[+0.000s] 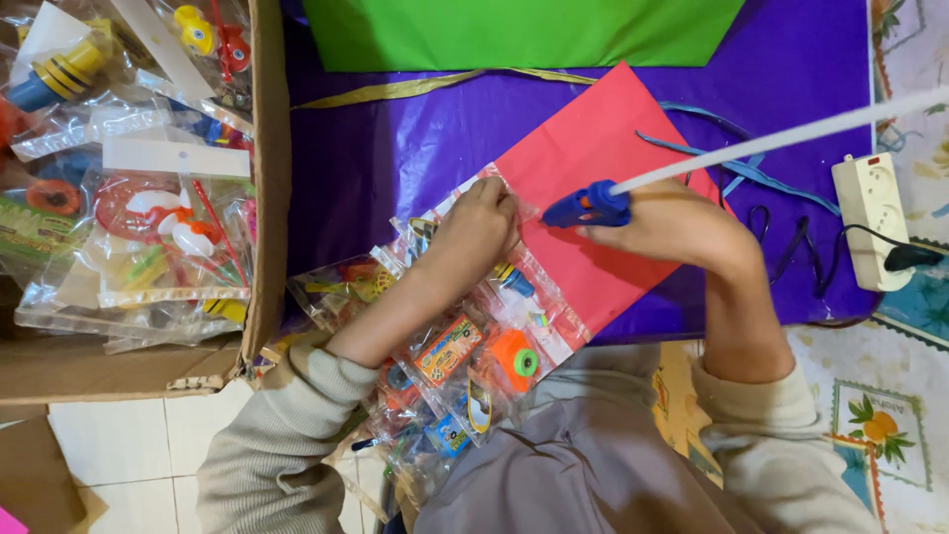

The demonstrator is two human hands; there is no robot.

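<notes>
On the purple sheet (395, 148), a red paper (583, 178) lies with clear toy packets (465, 346) fanned over its near edge. Left hand (479, 222), fingers curled together, presses a packet's top edge against the red paper. Right hand (672, 222) grips a blue glue gun (585, 206), nozzle aimed at that edge and a white glue stick (781, 138) jutting behind. Gluing looks to be in hand; a steady nozzle beside the pressing fingers seems called for. More packets fill the box (265, 198) at left.
</notes>
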